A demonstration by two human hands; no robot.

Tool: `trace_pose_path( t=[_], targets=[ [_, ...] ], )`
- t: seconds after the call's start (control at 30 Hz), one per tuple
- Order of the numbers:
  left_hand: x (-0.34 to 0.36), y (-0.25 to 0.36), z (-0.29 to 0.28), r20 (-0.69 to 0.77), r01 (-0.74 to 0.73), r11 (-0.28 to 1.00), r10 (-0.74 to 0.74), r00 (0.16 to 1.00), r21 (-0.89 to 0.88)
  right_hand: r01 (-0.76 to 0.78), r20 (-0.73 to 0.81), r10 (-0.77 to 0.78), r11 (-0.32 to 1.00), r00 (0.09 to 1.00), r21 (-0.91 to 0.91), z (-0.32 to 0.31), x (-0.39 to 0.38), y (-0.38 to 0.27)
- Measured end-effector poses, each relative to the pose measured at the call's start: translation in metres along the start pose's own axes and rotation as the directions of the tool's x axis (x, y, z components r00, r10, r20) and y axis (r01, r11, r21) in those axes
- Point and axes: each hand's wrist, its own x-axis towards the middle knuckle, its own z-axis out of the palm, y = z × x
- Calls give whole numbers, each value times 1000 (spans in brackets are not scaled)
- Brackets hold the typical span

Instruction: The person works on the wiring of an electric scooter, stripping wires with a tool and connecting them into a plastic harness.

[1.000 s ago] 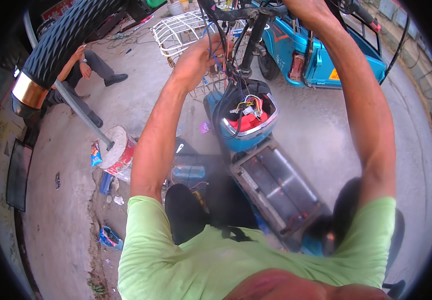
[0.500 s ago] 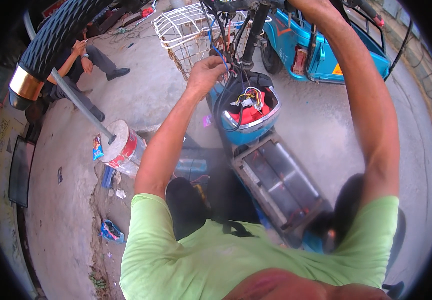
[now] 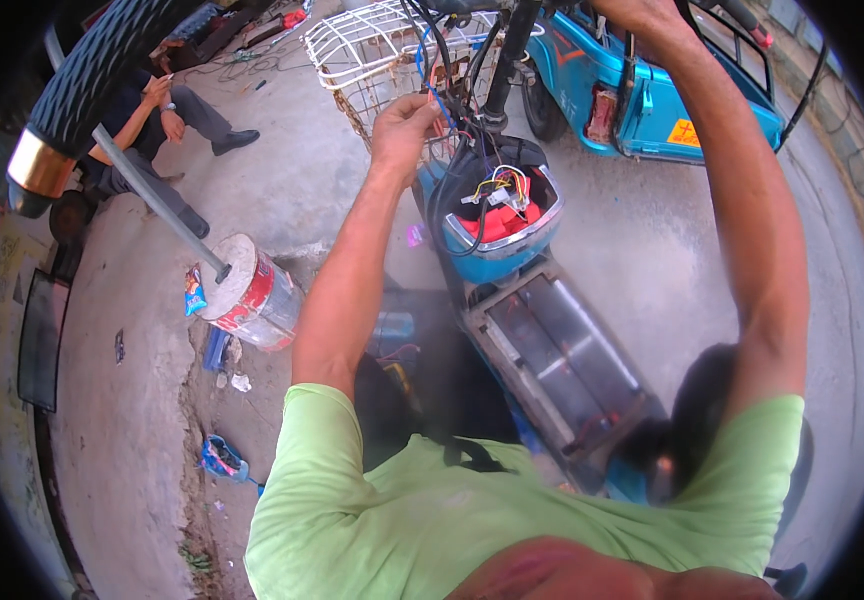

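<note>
The left arm (image 3: 344, 270) stretches forward, its hand (image 3: 404, 132) raised with thumb and forefinger brought together in a pinch. The right arm (image 3: 742, 200) bows outward, then slants inward to the upper edge, which cuts off its hand (image 3: 637, 12), hiding the fingertips.

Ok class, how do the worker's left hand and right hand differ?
The left hand shows almost whole; the right hand is partly cut off by the top edge. The left hand pinches a blue wire; the right hand's fingers are out of view. Both are bare.
</note>
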Motion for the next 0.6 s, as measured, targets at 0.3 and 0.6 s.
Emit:
trace_pose_path(
  t=[0.3,0.6],
  targets=[
    [-18,46,11,138,-65,993,78,987,-97,22,24,-22,1000,999,15,-9,-11,4],
    [5,42,-5,-69,-92,983,104,992,159,76,-33,-78,995,996,-57,20,1,1]
  ],
)
